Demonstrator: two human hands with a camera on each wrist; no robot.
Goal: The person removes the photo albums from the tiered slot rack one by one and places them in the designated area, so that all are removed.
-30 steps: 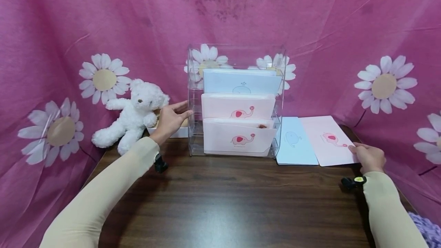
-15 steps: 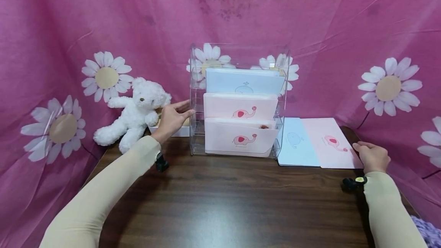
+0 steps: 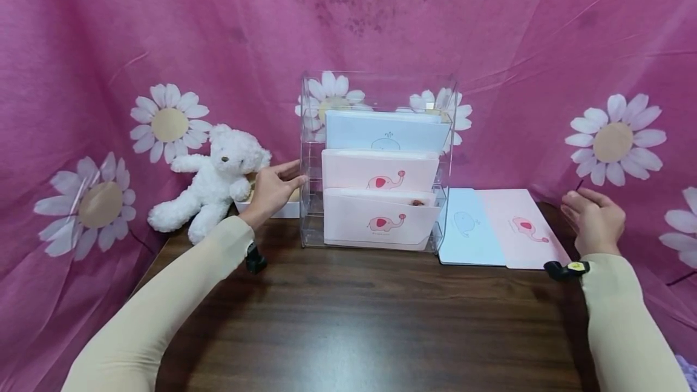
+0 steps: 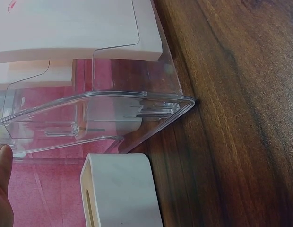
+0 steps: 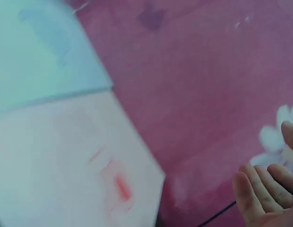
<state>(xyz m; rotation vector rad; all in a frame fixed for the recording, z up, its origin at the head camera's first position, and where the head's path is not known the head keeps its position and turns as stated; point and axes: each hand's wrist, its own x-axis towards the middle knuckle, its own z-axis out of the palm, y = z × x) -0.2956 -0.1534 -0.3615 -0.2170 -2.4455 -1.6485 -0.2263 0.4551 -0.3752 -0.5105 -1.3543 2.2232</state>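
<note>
Head view: seen from above the near edge of the table (image 3: pixel 348 325), facing forward and down, farthest back, the clear rack (image 3: pixel 313 222) at centre. Left-wrist view: close beside the rack, rolled sideways so the table lies at right; the rack and the white box (image 4: pixel 123 189), lower centre, recur in the head view. Right-wrist view: close, facing the pink cloth (image 5: pixel 208 94); the blue booklet (image 5: pixel 47 56), upper left, and pink booklet (image 5: pixel 66 156), lower left, recur in the head view.

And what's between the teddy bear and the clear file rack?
The head view shows the left hand and a white box between the teddy bear and clear file rack.
</note>
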